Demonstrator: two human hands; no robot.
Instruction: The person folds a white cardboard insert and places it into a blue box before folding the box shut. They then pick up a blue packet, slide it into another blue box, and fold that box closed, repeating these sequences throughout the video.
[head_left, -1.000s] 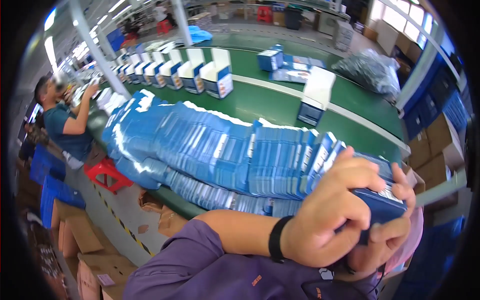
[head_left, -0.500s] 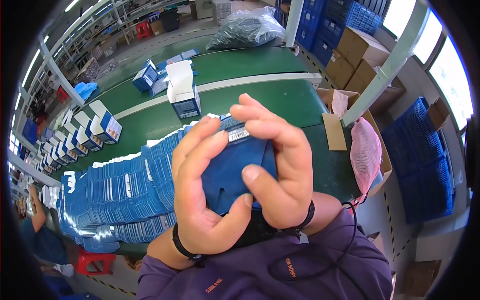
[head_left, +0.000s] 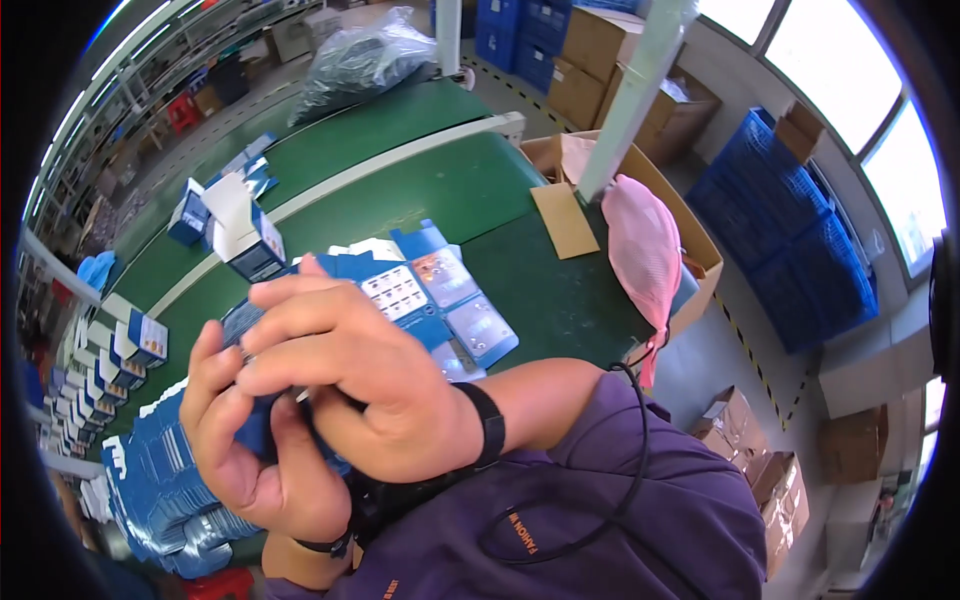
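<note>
A small blue carton box (head_left: 257,428) is cupped between my two hands, mostly hidden by the fingers. My left hand (head_left: 235,455) curls round its near left side, thumb pointing up along it. Over its right side bends my right hand (head_left: 365,375), with the fingers reaching across the top. Beside the right wrist lies a flat unfolded blue carton blank (head_left: 465,310) with printed panels. Rows of flattened blue carton blanks (head_left: 165,475) lie to the left of my hands. An open blue-and-white carton box (head_left: 255,245) stands beyond them.
Several open cartons (head_left: 125,345) line the left side of the green belt table (head_left: 400,185). A filled plastic bag (head_left: 365,60) lies at the back. At right are a post (head_left: 640,85), a pink mesh bag (head_left: 640,245), a cardboard box (head_left: 700,285) and blue crates (head_left: 775,220).
My hands have shifted left and down in view with the carton box, and the right hand now covers more of it. The view has swung right, showing the unfolded blank.
</note>
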